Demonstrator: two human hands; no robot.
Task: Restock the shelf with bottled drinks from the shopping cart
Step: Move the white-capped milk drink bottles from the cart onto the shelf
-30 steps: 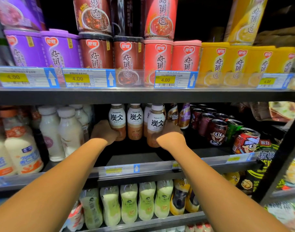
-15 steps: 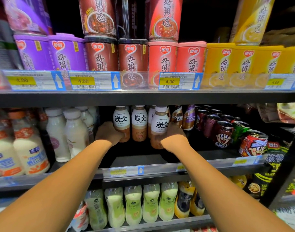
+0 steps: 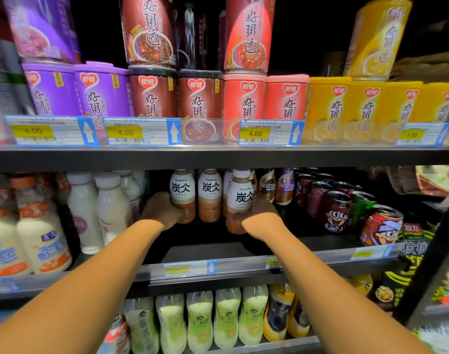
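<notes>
Deep inside the middle shelf [image 3: 218,254], both hands on Tanbing coffee bottles. Left hand [image 3: 160,210] curled round the lower body of the leftmost bottle [image 3: 182,194], thumb showing at the bottle's base. Right hand [image 3: 263,216] wrapped round the front bottle [image 3: 241,200], held slightly forward of the row and tilted a little; whether resting on the middle shelf or lifted just off it, cannot tell. Between the two gripped bottles, one more latte bottle [image 3: 209,194] upright, further back on the middle shelf. Left of the left hand on the middle shelf, white milk bottles [image 3: 98,210]; further left, almond-milk bottles with orange caps [image 3: 41,231]. Right of the right hand on the middle shelf, Nescafe bottles [image 3: 275,187], then dark cartoon cans [image 3: 335,210] running toward the front edge. Above the middle shelf, stacked porridge cups [image 3: 200,95] in purple, brown, red and yellow behind price tags [image 3: 255,133] reading 4.00. Below the middle shelf, a row of pale green bottles [image 3: 226,318].
</notes>
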